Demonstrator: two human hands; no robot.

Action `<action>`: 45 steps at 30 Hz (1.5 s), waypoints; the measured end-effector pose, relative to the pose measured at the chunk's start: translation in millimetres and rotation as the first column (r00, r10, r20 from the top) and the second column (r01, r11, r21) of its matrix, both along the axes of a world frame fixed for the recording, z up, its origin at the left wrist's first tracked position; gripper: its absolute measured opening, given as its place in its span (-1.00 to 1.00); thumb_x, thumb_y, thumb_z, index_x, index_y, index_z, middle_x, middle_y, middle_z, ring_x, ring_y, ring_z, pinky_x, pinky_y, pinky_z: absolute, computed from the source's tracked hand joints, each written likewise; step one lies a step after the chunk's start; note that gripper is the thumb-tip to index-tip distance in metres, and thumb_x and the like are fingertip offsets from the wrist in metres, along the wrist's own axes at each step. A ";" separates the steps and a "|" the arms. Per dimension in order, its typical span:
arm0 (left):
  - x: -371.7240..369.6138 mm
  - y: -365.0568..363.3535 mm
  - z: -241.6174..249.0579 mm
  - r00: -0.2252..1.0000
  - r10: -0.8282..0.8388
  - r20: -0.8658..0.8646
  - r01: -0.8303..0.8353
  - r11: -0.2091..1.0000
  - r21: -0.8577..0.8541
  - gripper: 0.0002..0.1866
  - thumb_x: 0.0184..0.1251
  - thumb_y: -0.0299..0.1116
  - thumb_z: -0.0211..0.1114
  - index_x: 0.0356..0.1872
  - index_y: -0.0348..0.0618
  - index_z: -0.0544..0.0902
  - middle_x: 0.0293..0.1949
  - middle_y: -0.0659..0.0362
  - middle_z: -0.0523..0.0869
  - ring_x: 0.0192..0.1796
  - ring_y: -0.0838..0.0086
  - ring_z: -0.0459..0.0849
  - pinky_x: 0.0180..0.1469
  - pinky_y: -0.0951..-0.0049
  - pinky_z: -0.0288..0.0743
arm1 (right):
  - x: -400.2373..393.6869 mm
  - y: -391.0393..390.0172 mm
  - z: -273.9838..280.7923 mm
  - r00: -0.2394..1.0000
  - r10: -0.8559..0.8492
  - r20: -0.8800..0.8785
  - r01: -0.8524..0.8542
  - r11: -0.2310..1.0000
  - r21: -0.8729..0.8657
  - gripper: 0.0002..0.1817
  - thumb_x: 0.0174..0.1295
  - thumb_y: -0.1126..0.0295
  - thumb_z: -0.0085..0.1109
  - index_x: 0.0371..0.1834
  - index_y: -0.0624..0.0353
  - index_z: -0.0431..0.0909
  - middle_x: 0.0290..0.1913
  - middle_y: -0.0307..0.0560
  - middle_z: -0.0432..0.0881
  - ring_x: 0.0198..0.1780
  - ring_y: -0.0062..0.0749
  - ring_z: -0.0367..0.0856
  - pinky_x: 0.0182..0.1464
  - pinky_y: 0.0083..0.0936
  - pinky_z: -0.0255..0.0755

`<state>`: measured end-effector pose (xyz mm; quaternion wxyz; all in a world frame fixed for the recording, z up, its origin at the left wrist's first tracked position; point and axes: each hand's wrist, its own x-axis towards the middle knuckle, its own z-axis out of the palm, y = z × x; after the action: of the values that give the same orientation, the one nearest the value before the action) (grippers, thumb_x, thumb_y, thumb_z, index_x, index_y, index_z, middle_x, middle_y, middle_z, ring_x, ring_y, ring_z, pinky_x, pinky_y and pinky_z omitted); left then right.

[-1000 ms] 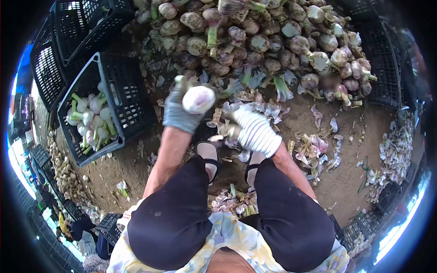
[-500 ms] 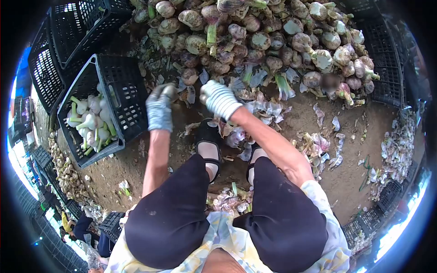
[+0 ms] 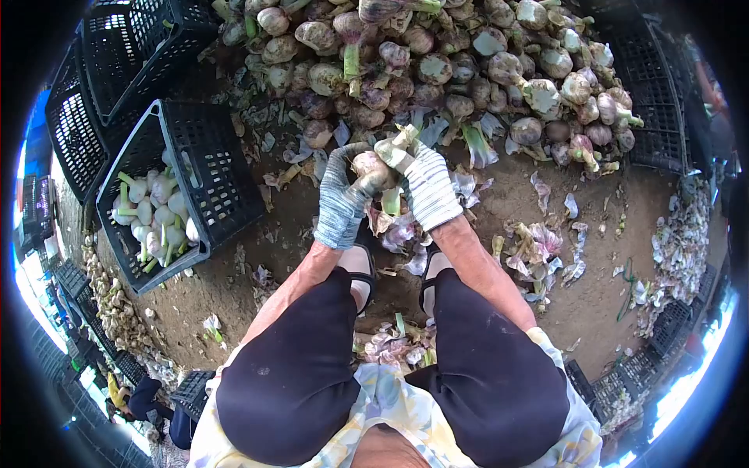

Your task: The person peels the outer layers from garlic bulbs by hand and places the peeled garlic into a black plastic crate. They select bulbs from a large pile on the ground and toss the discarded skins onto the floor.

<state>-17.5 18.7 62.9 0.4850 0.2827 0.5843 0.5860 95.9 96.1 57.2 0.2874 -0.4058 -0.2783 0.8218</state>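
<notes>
Your left hand (image 3: pixel 342 204) grasps a garlic bulb (image 3: pixel 368 165), held above the ground between your feet and the garlic pile (image 3: pixel 437 70); your right hand (image 3: pixel 431 187) is right beside it, fingers curled near a cut stalk (image 3: pixel 404 137), though whether it grips anything cannot be told; on your left, a black crate (image 3: pixel 222 168) contains pale bulbs (image 3: pixel 160 209) with short green stalks; more black crates (image 3: pixel 144 54) stand just beyond it.

garlic pile (image 3: pixel 434 69): top cut off | held bulb (image 3: pixel 367 163): partly covered by left hand (image 3: pixel 342 196) | distant person (image 3: pixel 146 400): detail too small
</notes>
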 end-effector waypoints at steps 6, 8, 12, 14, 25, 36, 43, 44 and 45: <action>5.4 -4.7 -12.2 0.782 0.076 0.618 -0.097 0.995 0.002 -0.55 0.18 -0.27 0.30 0.02 -0.29 0.42 -0.11 0.08 0.55 -0.11 0.40 0.56 -0.06 0.39 0.51 | 24.7 -7.5 -6.9 1.000 0.013 0.017 -0.013 0.999 0.039 -0.77 0.13 0.47 0.16 -0.13 0.25 0.56 -0.25 -0.23 0.61 -0.22 -0.61 0.50 -0.11 -0.62 0.43; 2.9 -6.0 -19.4 0.768 0.040 0.640 -0.053 0.999 0.001 -0.52 0.17 -0.21 0.30 0.03 -0.28 0.43 -0.10 0.08 0.56 -0.06 0.38 0.56 0.00 0.41 0.48 | 32.3 -7.9 -11.0 1.000 0.028 0.009 -0.028 0.997 0.065 -0.74 0.14 0.48 0.15 -0.09 0.28 0.53 -0.22 -0.20 0.60 -0.20 -0.56 0.53 -0.11 -0.61 0.46; 7.4 -2.0 -2.2 0.895 -0.018 0.446 0.055 0.996 -0.070 -0.52 0.19 -0.19 0.28 0.05 -0.26 0.43 -0.11 0.10 0.57 -0.08 0.40 0.58 -0.05 0.46 0.51 | 41.5 -2.2 2.6 0.983 0.111 0.145 -0.143 0.963 0.230 -0.73 0.12 0.50 0.14 -0.09 0.30 0.53 -0.23 -0.20 0.61 -0.25 -0.59 0.54 -0.22 -0.63 0.48; 9.1 -4.6 -3.3 0.955 0.000 0.297 0.052 0.985 -0.165 -0.55 0.25 -0.07 0.17 -0.01 -0.22 0.46 -0.27 0.09 0.61 -0.38 0.40 0.63 -0.46 0.52 0.56 | 46.5 -1.4 -0.1 0.976 0.164 0.146 -0.194 0.955 0.225 -0.73 0.08 0.55 0.13 -0.11 0.28 0.55 -0.27 -0.22 0.63 -0.29 -0.64 0.54 -0.25 -0.63 0.47; 6.6 12.8 -23.9 0.797 0.270 0.540 0.118 0.808 -0.577 -0.30 0.16 0.36 -0.06 -0.20 -0.16 0.58 -0.43 0.05 0.64 -0.59 0.36 0.57 -0.64 0.54 0.44 | 40.3 -12.7 8.3 0.989 0.119 0.090 -0.136 0.964 0.228 -0.74 0.06 0.48 0.23 -0.16 0.32 0.55 -0.25 -0.14 0.63 -0.24 -0.53 0.58 -0.18 -0.59 0.49; -8.1 2.4 -0.3 0.729 0.125 0.673 0.218 0.890 -0.401 -0.44 0.20 0.24 0.05 -0.17 -0.10 0.54 -0.50 0.13 0.62 -0.67 0.48 0.54 -0.75 0.56 0.37 | 54.2 -0.6 1.6 0.940 0.253 0.230 -0.323 0.877 0.356 -0.84 0.12 0.55 0.12 -0.22 0.28 0.55 -0.33 -0.18 0.63 -0.36 -0.65 0.53 -0.30 -0.66 0.46; 4.9 -2.0 -19.3 0.938 -0.139 -0.317 0.113 0.989 -0.099 -0.63 0.19 -0.20 0.29 -0.06 -0.17 0.51 -0.28 0.21 0.62 -0.30 0.60 0.56 -0.26 0.61 0.50 | 28.3 -21.8 0.3 0.834 -0.152 0.531 -0.433 0.415 0.800 -0.87 -0.04 0.57 0.10 -0.37 0.33 0.52 -0.38 0.02 0.54 -0.33 -0.14 0.55 -0.23 -0.45 0.43; 8.7 -4.9 -16.0 0.998 -0.058 -0.023 0.056 0.995 -0.085 -0.67 0.17 -0.28 0.32 -0.10 -0.20 0.54 -0.29 0.19 0.62 -0.30 0.62 0.54 -0.22 0.62 0.48 | 30.5 -23.8 0.8 0.814 -0.148 0.561 -0.492 0.335 0.803 -0.86 -0.03 0.59 0.07 -0.36 0.26 0.50 -0.45 -0.06 0.53 -0.39 -0.30 0.53 -0.32 -0.53 0.42; 5.2 -2.1 -17.0 0.985 0.043 0.168 -0.021 0.991 -0.131 -0.70 0.21 -0.26 0.27 -0.13 -0.24 0.55 -0.29 0.17 0.63 -0.29 0.59 0.57 -0.22 0.59 0.50 | 32.8 -21.6 -0.9 0.814 -0.148 0.561 -0.493 0.334 0.803 -0.86 -0.03 0.59 0.07 -0.36 0.26 0.50 -0.45 -0.06 0.53 -0.39 -0.30 0.53 -0.32 -0.53 0.42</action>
<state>-12.3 16.6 45.9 0.5409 0.1903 0.5817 0.5769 128.8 74.5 56.4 0.2787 -0.3498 -0.8051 0.3895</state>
